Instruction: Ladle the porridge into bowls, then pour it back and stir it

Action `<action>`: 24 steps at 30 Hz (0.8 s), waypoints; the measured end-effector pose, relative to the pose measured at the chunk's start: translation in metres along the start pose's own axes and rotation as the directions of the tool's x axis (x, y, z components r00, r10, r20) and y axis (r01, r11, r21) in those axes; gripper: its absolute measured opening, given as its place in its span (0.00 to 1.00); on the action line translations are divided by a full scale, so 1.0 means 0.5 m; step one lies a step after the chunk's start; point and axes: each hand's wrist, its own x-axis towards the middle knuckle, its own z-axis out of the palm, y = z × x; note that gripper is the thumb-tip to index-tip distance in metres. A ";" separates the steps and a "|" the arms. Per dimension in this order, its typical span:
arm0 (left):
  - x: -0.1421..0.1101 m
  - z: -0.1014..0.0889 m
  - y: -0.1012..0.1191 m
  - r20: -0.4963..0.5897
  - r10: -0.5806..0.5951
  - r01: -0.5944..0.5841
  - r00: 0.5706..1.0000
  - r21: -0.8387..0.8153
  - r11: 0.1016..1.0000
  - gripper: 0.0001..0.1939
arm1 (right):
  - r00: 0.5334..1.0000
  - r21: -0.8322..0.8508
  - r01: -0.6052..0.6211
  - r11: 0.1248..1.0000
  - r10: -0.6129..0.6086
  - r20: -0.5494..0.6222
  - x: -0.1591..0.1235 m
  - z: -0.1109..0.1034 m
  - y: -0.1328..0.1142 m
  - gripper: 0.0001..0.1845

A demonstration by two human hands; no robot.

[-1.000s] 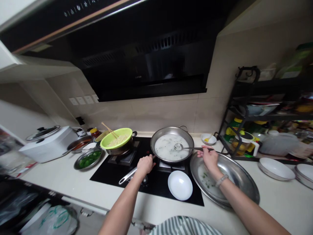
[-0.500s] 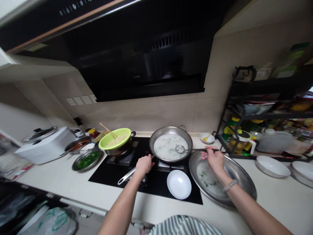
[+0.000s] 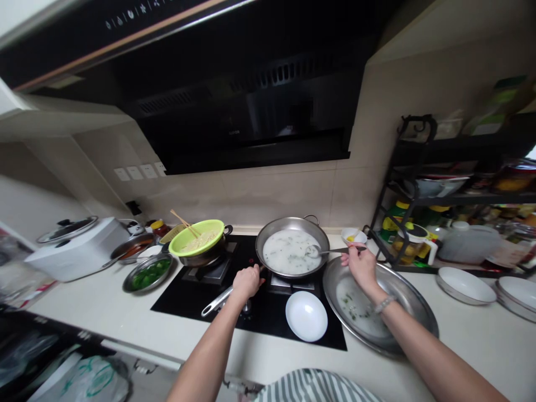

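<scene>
A metal wok (image 3: 268, 262) on the right burner holds milky white liquid (image 3: 288, 251) with green flecks. My left hand (image 3: 248, 282) is closed round the wok's long handle (image 3: 216, 302), whose silver end sticks out below the fist. With its fingers wrapped round the dark shaft, my right hand (image 3: 360, 267) holds a ladle (image 3: 313, 251); its bowl lies in the liquid near the wok's right side. Below that hand is a large steel basin (image 3: 412, 296) with some cloudy liquid and green bits. A white bowl (image 3: 306, 316) stands on the hob's front.
A green basket of noodles (image 3: 201, 237) with chopsticks rests on a pot on the left burner. Left of it sits a dish of green leaves (image 3: 148, 273). A small bowl (image 3: 354, 235) stands behind the basin, beside a black rack (image 3: 393, 195). The range hood (image 3: 251, 111) hangs above.
The ladle's bowl has moved slightly right and a little up within the wok, and my right hand has shifted with it. My left hand stays on the wok handle.
</scene>
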 end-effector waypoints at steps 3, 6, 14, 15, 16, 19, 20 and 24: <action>0.000 0.000 -0.001 -0.005 0.001 -0.001 1.000 -0.002 1.000 0.20 | 1.000 0.014 -0.004 1.000 0.004 -0.024 0.005 0.005 0.001 0.07; -0.001 -0.002 -0.001 -0.009 0.005 -0.005 1.000 -0.006 1.000 0.20 | 0.999 0.035 -0.010 0.999 0.012 -0.043 0.009 0.006 0.008 0.08; -0.002 -0.003 0.001 -0.006 0.004 -0.004 1.000 -0.008 1.000 0.20 | 0.997 0.106 -0.018 0.994 0.025 -0.070 0.019 0.000 0.017 0.10; -0.001 -0.003 0.002 -0.006 0.004 -0.004 1.000 -0.007 1.000 0.20 | 0.997 0.115 -0.020 0.993 0.028 -0.071 0.019 0.000 0.017 0.10; -0.001 -0.003 0.002 -0.005 0.003 -0.003 1.000 -0.007 1.000 0.20 | 0.997 0.121 -0.022 0.992 0.031 -0.071 0.019 -0.001 0.018 0.11; -0.002 -0.004 0.003 -0.001 -0.001 0.001 1.000 -0.008 1.000 0.20 | 0.998 0.130 -0.036 0.991 0.043 -0.053 0.013 0.000 0.021 0.10; -0.003 -0.004 0.003 0.000 -0.003 0.003 1.000 -0.009 1.000 0.20 | 0.998 0.129 -0.042 0.991 0.048 -0.045 0.010 0.001 0.023 0.10; -0.004 -0.005 0.003 0.003 -0.009 0.009 1.000 -0.011 1.000 0.20 | 0.997 0.112 -0.065 0.992 0.069 -0.030 0.001 0.006 0.028 0.09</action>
